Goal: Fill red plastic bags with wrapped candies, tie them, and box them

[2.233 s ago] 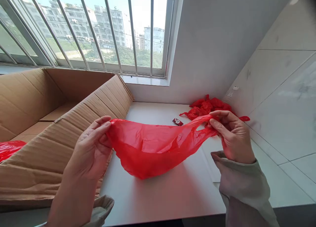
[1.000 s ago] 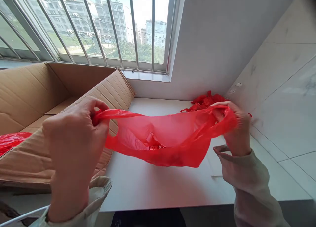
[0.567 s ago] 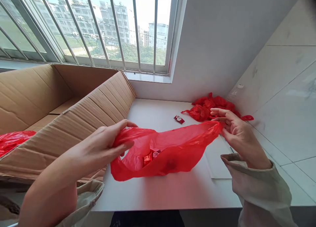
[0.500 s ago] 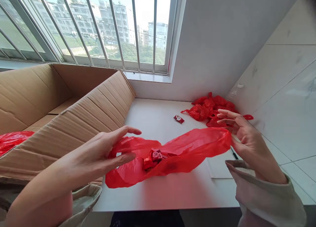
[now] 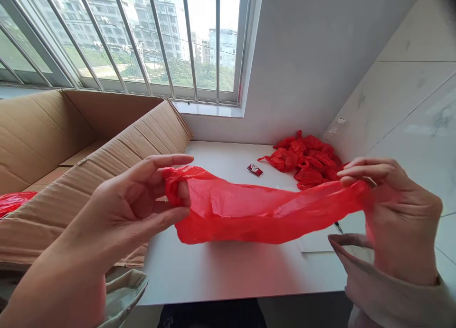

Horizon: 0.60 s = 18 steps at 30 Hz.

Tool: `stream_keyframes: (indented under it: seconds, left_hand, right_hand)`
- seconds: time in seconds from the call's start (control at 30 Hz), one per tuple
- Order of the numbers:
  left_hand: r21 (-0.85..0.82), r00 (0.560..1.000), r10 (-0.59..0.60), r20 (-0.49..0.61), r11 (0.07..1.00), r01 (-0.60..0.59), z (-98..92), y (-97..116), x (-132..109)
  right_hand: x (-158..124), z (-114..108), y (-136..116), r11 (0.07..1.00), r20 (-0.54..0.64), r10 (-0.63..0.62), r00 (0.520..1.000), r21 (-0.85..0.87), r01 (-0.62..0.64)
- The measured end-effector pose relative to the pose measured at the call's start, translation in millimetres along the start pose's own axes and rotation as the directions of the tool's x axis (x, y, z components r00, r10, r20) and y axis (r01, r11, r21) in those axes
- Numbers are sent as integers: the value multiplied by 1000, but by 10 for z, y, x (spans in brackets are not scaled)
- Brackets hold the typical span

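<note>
Stretching the red plastic bag [image 5: 256, 214] taut above the white table [image 5: 231, 275], pinching one end in the left hand [image 5: 131, 209], the other in the right hand [image 5: 399, 214], likely needing an even pull.

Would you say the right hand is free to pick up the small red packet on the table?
Probably not yet: the right hand grips one end of the red bag, though the packet itself lies uncovered.

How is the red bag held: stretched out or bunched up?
Stretched out: the red bag spans between left hand and right hand.
</note>
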<state>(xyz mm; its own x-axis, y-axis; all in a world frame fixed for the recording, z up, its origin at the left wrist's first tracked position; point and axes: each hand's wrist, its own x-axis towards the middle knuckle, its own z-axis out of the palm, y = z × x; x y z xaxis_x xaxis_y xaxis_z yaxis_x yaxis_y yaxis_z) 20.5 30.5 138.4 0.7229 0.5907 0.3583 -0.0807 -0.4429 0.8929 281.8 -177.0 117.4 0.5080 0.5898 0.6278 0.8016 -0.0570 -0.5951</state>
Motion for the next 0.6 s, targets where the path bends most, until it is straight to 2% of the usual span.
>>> stream_keyframes:
  seconds: [0.03, 0.1, 0.2, 0.27, 0.33, 0.4, 0.47, 0.57, 0.6]
  left_hand:
    - [23, 998, 2, -61, 1000, 0, -7, -12, 6]
    - [126, 990, -22, -140, 991, 39, -23, -44, 27]
    - [308, 972, -63, -225, 942, 132, -50, -82, 56]
    - [348, 959, -48, -281, 926, 148, -73, -85, 49]
    - [354, 960, 23, -279, 932, 80, -105, -100, 8]
    - [381, 970, 127, -207, 924, -40, -140, -186, -68]
    - [406, 979, 192, -70, 902, -148, -152, -369, -170]
    - [424, 980, 80, 181, 893, -151, -68, -703, -311]
    - [467, 974, 34, 222, 874, -137, -7, -780, -339]
  right_hand:
    - [42, 25, -19, 994, -41, 108, 993, 25, -107]
    - [113, 73, -58, 959, -45, 280, 959, 62, -277]
    - [196, 124, -65, 896, -54, 433, 900, 129, -424]
    - [235, 143, -17, 869, -40, 474, 880, 182, -460]
    - [254, 158, 61, 871, 10, 444, 896, 231, -434]
    - [253, 172, 144, 875, 26, 415, 909, 261, -407]
    - [233, 180, 216, 879, 33, 403, 914, 264, -397]
    - [190, 175, 279, 883, 57, 395, 917, 254, -396]
    - [177, 171, 287, 880, 69, 401, 914, 248, -405]
